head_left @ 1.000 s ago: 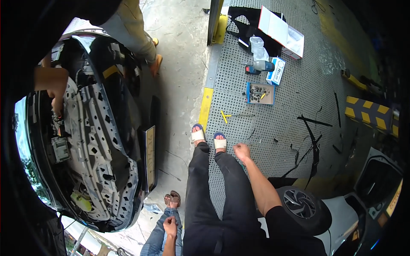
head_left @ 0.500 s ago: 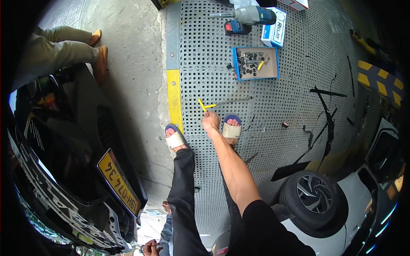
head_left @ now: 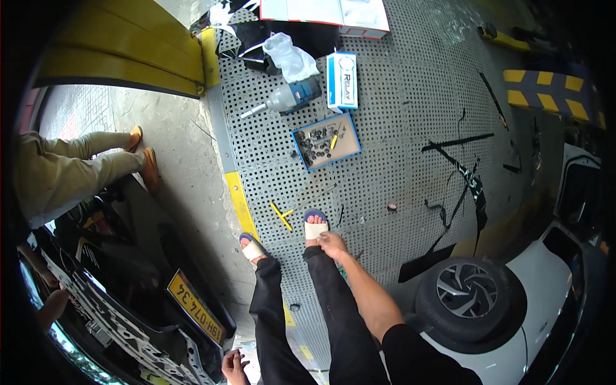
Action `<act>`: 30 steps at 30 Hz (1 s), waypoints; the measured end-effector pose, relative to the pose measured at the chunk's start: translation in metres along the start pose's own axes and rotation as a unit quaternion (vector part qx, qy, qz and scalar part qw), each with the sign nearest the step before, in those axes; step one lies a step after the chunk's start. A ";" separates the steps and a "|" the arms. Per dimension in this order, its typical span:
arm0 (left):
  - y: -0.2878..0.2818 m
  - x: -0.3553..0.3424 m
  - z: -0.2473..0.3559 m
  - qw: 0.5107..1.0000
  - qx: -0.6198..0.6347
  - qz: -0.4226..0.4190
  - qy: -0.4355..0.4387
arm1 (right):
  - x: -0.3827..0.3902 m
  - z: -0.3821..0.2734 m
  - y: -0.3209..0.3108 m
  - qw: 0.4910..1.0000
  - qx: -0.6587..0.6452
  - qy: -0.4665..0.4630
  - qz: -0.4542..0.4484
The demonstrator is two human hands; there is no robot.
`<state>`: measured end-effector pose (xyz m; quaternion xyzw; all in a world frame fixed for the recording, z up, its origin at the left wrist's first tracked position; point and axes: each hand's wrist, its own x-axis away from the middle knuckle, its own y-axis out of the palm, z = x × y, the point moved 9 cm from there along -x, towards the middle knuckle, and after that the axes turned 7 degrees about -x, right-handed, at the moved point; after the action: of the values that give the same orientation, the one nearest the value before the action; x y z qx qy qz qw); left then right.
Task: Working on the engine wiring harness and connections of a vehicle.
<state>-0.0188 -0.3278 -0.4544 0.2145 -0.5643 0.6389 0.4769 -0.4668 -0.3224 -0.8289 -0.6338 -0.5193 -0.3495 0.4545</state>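
My right hand (head_left: 332, 245) is over my right foot, by the trouser hem and the strap of the cream-and-blue slipper (head_left: 316, 229). Its fingers are slightly blurred and loosely bent, with nothing visible in them. Ahead of it a yellow T-handle tool (head_left: 281, 217) with a thin grey shaft lies on the perforated floor, apart from the hand. At the lower edge, left of my legs, hangs my left hand (head_left: 235, 367), partly cut off. Its fingers are slightly curled and apart, with no held thing visible.
Farther ahead lie a blue-rimmed tray (head_left: 358, 136) of small fasteners, a blue-grey power tool (head_left: 282, 101), a blue-and-white box (head_left: 342, 81) and plastic bags. Black strips (head_left: 457, 142) and a mounted wheel (head_left: 466, 292) are on the right. A dark car and a standing person are on the left.
My right hand has let go of the yellow T-handle tool and drawn back to my right foot. The view has shifted, showing more bags and a yellow structure ahead.
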 end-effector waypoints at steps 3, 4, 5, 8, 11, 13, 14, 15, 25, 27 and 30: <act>0.016 0.015 0.050 1.000 -0.015 -0.008 0.026 | 0.042 0.016 -0.065 0.978 -0.185 0.058 0.071; 0.023 0.016 0.060 0.999 -0.025 -0.017 0.024 | 0.056 0.026 -0.088 0.972 -0.216 0.051 0.084; 0.022 0.019 0.065 0.999 -0.036 -0.022 0.021 | 0.075 0.038 -0.104 0.957 -0.261 0.067 0.104; 0.047 0.027 0.100 0.993 -0.085 -0.068 0.051 | 0.131 0.103 -0.147 0.918 -0.336 0.117 0.176; 0.063 0.031 0.133 0.987 -0.119 -0.073 0.080 | 0.201 0.169 -0.163 0.876 -0.378 0.190 0.233; 0.066 0.029 0.150 0.987 -0.099 -0.092 0.089 | 0.251 0.207 -0.150 0.860 -0.392 0.223 0.238; 0.072 0.030 0.164 0.985 -0.117 -0.069 0.101 | 0.269 0.223 -0.141 0.850 -0.404 0.232 0.245; 0.075 0.023 0.169 0.979 -0.132 -0.103 0.112 | 0.286 0.235 -0.130 0.854 -0.386 0.263 0.227; 0.103 0.044 0.272 0.960 -0.140 -0.137 0.199 | 0.363 0.141 -0.009 0.948 -0.133 0.222 0.185; 0.106 0.043 0.285 0.962 -0.082 -0.172 0.197 | 0.355 0.118 -0.016 0.952 -0.129 0.204 0.189; 0.073 0.021 0.279 0.967 -0.066 -0.170 0.180 | 0.362 0.085 -0.058 0.918 -0.198 0.238 0.249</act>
<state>-0.1641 -0.5719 -0.3990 0.1568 -0.4656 0.5380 0.6850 -0.4477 -0.1164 -0.5146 -0.7176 -0.1413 -0.4611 0.5025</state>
